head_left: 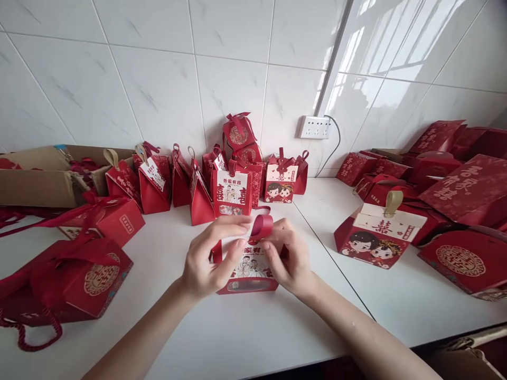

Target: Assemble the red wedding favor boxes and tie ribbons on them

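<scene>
In the middle of the white table stands a red and white gift box (250, 266), printed with a couple and fitted with a clear window low on its front. A dark red ribbon (262, 226) rises in a loop from its top. My left hand (216, 254) is at the box's upper left, thumb and fingers pinched by the ribbon loop. At the upper right, my right hand (287, 256) curls its fingers behind the top edge, thumb in front, closed on the box top beside the ribbon. The fingers partly cover the upper part of the box.
Several red gift boxes (232, 192) stand along the tiled wall. On the left lie ribboned boxes (101, 277) and a cardboard carton (37, 182). More boxes (469, 184) pile up at right, near a cartoon-printed box (380, 237). A socket strip (314, 127) is on the wall.
</scene>
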The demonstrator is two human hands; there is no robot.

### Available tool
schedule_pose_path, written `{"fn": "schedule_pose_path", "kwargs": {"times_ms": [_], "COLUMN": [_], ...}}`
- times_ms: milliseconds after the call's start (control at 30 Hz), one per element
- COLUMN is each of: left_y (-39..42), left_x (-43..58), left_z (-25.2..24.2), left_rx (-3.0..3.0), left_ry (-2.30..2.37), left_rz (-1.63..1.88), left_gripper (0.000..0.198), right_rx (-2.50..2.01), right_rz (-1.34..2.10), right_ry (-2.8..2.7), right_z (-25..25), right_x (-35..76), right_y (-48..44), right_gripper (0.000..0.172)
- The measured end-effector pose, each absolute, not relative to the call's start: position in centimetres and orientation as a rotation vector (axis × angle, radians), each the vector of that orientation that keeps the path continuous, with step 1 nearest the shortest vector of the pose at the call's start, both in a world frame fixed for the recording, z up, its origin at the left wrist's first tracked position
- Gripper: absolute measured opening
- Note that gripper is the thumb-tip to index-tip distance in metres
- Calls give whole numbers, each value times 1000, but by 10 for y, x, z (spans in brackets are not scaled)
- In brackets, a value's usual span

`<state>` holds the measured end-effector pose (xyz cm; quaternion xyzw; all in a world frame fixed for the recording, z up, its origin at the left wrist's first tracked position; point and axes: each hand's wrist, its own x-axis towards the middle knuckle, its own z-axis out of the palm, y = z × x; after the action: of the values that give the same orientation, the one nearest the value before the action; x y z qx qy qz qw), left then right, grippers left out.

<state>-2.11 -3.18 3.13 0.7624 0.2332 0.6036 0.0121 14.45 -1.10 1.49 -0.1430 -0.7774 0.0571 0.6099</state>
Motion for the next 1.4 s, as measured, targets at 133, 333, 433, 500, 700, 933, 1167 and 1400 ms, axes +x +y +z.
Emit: {"fn": "schedule_pose_path", "kwargs": {"times_ms": [133, 333, 433, 500, 700, 933, 1167, 1400], "left_y": [-32, -33, -35, -36, -31, -30, -31, -33], "left_x": [-21, -13, -14, -16, -13, -14, -21, -23], "left_z": [42, 45, 47, 48, 45, 47, 46, 45], "left_rx": [2339, 2236, 2357, 2377, 2254, 2446, 2401, 2470], "left_ry": [725, 966, 946, 939, 1004, 1014, 963, 944], "left_rz": [1871, 1940, 1864, 1820, 1947, 1873, 1726, 1726], "left_gripper": [29, 12, 11, 8, 14, 10, 27, 36], "right_rx": [-377, -395, -383, -396, -394, -359, -422, -450], "right_rz": [151, 197, 209, 216, 204, 57, -29, 90], "right_ry": [-1812, -1774, -1757, -1753, -1749, -1748, -1758, -1728], "right_z": [20, 17, 15, 15, 16, 12, 12, 17], "right_x": [143, 139, 138, 137, 136, 137, 138, 138], "right_y": [-12, -10, -11, -11, -12, -11, -11, -11], "right_gripper": [18, 15, 17, 16, 17, 25, 20, 24]}}
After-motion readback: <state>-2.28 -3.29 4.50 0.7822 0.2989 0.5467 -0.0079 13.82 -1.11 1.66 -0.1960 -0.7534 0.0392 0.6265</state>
